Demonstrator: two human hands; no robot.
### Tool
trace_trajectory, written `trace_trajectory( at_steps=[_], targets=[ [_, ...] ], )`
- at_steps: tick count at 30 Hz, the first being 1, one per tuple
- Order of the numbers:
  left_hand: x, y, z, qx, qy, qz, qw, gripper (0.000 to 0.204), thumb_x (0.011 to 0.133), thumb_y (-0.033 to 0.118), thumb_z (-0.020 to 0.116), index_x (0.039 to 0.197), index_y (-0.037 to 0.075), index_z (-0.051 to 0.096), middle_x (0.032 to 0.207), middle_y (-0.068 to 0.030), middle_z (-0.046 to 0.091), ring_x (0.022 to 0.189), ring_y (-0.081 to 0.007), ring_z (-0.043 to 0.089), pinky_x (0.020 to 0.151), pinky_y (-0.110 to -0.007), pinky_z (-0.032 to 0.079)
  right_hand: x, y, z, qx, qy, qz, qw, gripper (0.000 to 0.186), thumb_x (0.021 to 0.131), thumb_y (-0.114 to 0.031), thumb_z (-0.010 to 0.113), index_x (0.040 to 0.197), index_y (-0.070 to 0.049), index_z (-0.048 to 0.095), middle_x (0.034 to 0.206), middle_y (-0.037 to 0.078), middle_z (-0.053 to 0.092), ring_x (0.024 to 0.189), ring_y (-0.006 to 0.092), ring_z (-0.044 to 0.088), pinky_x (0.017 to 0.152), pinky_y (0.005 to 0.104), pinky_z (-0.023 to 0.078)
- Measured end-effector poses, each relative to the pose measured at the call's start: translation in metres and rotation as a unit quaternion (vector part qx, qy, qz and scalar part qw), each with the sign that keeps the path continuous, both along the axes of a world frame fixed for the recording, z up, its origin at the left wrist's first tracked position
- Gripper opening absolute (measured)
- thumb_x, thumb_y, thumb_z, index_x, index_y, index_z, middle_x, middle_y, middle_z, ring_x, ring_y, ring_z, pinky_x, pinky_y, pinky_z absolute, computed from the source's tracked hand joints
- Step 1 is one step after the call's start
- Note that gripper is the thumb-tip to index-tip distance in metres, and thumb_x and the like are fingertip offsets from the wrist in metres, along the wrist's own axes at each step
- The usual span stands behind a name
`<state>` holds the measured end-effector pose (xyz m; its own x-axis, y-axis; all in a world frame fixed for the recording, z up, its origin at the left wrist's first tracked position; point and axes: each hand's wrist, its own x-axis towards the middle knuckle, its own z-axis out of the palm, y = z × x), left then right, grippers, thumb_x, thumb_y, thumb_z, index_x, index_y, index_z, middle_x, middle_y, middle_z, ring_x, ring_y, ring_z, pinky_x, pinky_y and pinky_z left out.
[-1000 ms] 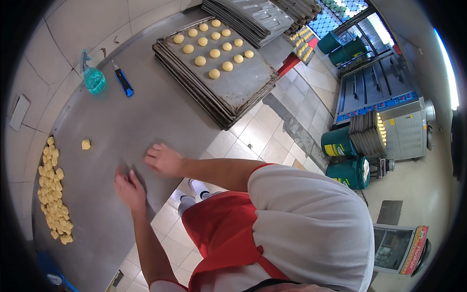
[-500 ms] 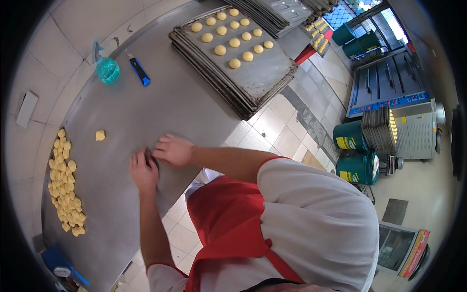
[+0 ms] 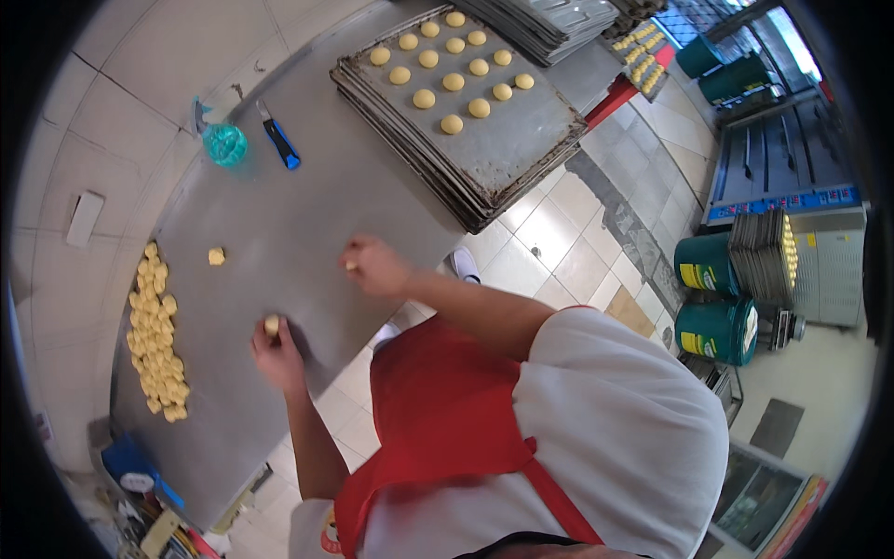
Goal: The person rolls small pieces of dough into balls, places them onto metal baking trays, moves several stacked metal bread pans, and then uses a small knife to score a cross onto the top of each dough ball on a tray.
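Note:
My left hand (image 3: 278,357) is over the steel worktable (image 3: 270,219), its fingers curled around a pale yellow dough ball (image 3: 272,325). Farther to the right, my right hand (image 3: 378,266) is closed on another dough ball (image 3: 351,265), which peeks out at the fingertips. One loose dough piece (image 3: 216,256) lies by itself on the steel, beyond my left hand. Along the table's left side sits a heap of many rough dough pieces (image 3: 156,331). Smooth dough balls (image 3: 453,82) stand in rows on the top one of a stack of dark baking trays (image 3: 507,163).
At the back left stand a teal spray bottle (image 3: 224,144) and a blue-and-black utility knife (image 3: 278,138). More metal trays (image 3: 545,23) are piled behind the tray stack. Green tubs (image 3: 715,333) and a deck oven (image 3: 778,154) are across the tiled floor on the right.
My hands were close together on the table; now they are apart, the right one raised and shifted right. A dough ball now shows in each. The whole view has tilted slightly.

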<state>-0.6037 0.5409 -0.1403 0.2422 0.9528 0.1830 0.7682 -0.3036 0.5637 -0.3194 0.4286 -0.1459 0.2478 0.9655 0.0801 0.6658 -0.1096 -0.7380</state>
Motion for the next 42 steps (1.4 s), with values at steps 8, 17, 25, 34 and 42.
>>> trace_trajectory(
  at_steps=[8, 17, 25, 34, 42],
  targets=[
    [0.302, -0.076, 0.066, -0.232, -0.281, -0.249, 0.897, 0.041, 0.097, 0.012, 0.083, 0.135, 0.002, 0.069, 0.122, -0.0100, 0.074, 0.117, -0.0193, 0.071, 0.101, -0.034, 0.058, 0.256, -0.130, 0.085, 0.077, 0.098, -0.195, 0.973, 0.038, 0.098, 0.000, 0.071, 0.135, -0.007, 0.073, 0.139, 0.020, 0.059, 0.118, 0.0331, 0.071, 0.103, 0.0398, 0.060],
    [0.431, -0.108, 0.040, 0.086, -0.050, -0.356, 0.929, 0.039, 0.082, 0.019, 0.088, 0.118, 0.008, 0.076, 0.111, -0.0094, 0.076, 0.106, -0.0324, 0.069, 0.094, -0.045, 0.056, 0.330, -0.134, 0.056, 0.062, -0.065, -0.108, 0.990, 0.041, 0.087, -0.002, 0.077, 0.128, -0.006, 0.071, 0.126, 0.020, 0.070, 0.112, 0.0426, 0.066, 0.096, 0.0505, 0.055],
    [0.408, -0.099, 0.069, 0.098, -0.004, -0.338, 0.936, 0.061, 0.083, 0.034, 0.089, 0.137, 0.010, 0.071, 0.130, -0.0081, 0.072, 0.122, -0.0300, 0.064, 0.105, -0.043, 0.047, 0.331, -0.122, 0.080, -0.019, -0.075, -0.106, 0.991, 0.043, 0.089, -0.011, 0.076, 0.132, -0.003, 0.070, 0.132, 0.021, 0.068, 0.124, 0.0436, 0.062, 0.108, 0.0493, 0.051],
    [0.119, 0.063, 0.047, 0.157, -0.036, 0.001, 0.987, 0.024, 0.090, 0.018, 0.081, 0.111, 0.008, 0.075, 0.123, -0.0114, 0.072, 0.118, -0.0369, 0.064, 0.102, -0.048, 0.053, 0.246, -0.039, 0.130, 0.135, -0.128, -0.097, 0.978, 0.025, 0.097, -0.005, 0.074, 0.122, -0.005, 0.077, 0.118, 0.019, 0.071, 0.112, 0.0379, 0.068, 0.094, 0.0451, 0.055],
    [-0.206, 0.184, -0.006, 0.152, 0.055, 0.380, 0.911, 0.021, 0.090, 0.018, 0.079, 0.109, 0.008, 0.077, 0.114, -0.0156, 0.072, 0.116, -0.0377, 0.067, 0.102, -0.049, 0.055, 0.020, 0.142, 0.102, 0.017, -0.040, 0.121, 0.992, 0.033, 0.097, -0.013, 0.077, 0.129, -0.006, 0.074, 0.134, 0.019, 0.064, 0.121, 0.0348, 0.066, 0.096, 0.0423, 0.056]
  ],
)
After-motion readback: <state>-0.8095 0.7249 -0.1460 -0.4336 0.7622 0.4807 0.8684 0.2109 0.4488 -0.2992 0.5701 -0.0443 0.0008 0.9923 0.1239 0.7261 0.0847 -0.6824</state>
